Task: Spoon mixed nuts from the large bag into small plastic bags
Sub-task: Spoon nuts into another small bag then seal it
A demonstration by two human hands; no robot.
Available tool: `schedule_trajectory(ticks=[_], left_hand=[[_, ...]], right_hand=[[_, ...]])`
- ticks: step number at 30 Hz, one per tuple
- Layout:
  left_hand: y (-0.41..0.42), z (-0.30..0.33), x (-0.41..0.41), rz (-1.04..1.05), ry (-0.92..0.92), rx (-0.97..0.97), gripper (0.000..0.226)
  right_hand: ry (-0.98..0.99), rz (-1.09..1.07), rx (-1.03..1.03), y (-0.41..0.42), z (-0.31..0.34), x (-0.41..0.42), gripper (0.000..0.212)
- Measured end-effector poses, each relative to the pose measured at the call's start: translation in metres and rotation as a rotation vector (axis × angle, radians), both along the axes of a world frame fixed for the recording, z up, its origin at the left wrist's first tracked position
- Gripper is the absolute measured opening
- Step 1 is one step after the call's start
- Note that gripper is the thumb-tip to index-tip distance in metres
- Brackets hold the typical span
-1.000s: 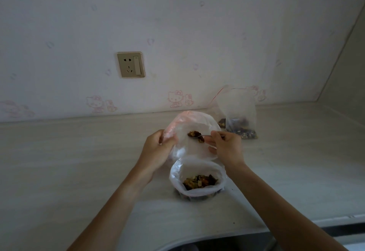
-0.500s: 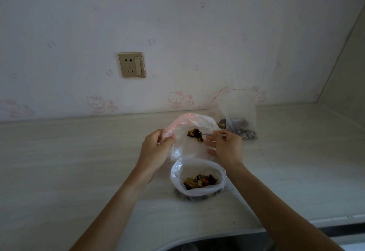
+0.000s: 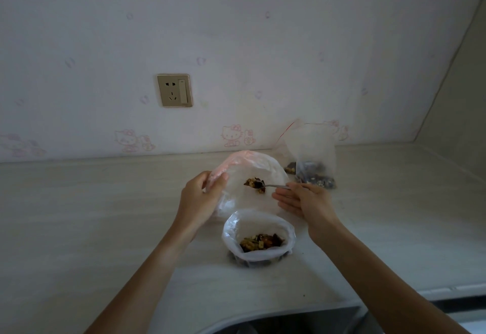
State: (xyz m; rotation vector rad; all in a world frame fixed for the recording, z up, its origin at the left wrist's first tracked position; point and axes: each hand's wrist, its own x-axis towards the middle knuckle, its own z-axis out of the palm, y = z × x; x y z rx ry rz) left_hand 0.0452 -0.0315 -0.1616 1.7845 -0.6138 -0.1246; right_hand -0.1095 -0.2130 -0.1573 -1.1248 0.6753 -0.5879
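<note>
A large bag (image 3: 259, 252) with its rim rolled down stands on the counter in front of me, mixed nuts showing inside. Behind it my left hand (image 3: 201, 198) pinches the pink-striped edge of a small clear plastic bag (image 3: 244, 173) and holds its mouth wide. My right hand (image 3: 306, 200) grips a metal spoon (image 3: 276, 186) by the handle. The spoon's bowl, heaped with nuts (image 3: 254, 183), sits at the small bag's mouth. My lower fingers are spread flat under the handle.
A filled zip bag (image 3: 311, 160) with a red seal line stands against the wall at the back right. A wall socket (image 3: 174, 90) is above the counter. The counter's front edge (image 3: 289, 310) curves near me, with a dark gap below.
The loaded spoon has pushed a little leftward and deeper into the small bag's mouth. My right hand's lower fingers have opened out. My left hand keeps its hold on the bag.
</note>
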Motion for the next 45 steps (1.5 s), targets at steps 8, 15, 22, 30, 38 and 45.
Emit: schedule_trajectory(ticks=[8, 15, 22, 30, 38, 45], left_hand=[[0.013, 0.005, 0.003, 0.103, -0.11, 0.13, 0.053], [0.035, 0.017, -0.022, 0.185, -0.417, 0.102, 0.041], [0.045, 0.008, -0.06, -0.015, -0.32, 0.26, 0.029], [0.036, 0.013, -0.069, -0.086, -0.195, 0.224, 0.017], [0.04, 0.016, -0.063, -0.065, -0.218, 0.29, 0.02], [0.039, 0.025, -0.05, -0.028, -0.263, 0.269, 0.025]], right_hand=[[-0.018, 0.104, -0.089, 0.001, 0.035, -0.035, 0.021], [-0.042, 0.212, -0.158, 0.006, 0.059, -0.073, 0.024], [-0.003, 0.298, -0.125, 0.013, 0.047, -0.102, 0.025], [0.01, 0.299, -0.735, 0.025, 0.046, -0.109, 0.017], [0.002, 0.326, -1.637, 0.024, 0.047, -0.122, 0.029], [-0.11, 0.249, -0.811, 0.016, 0.041, -0.102, 0.021]])
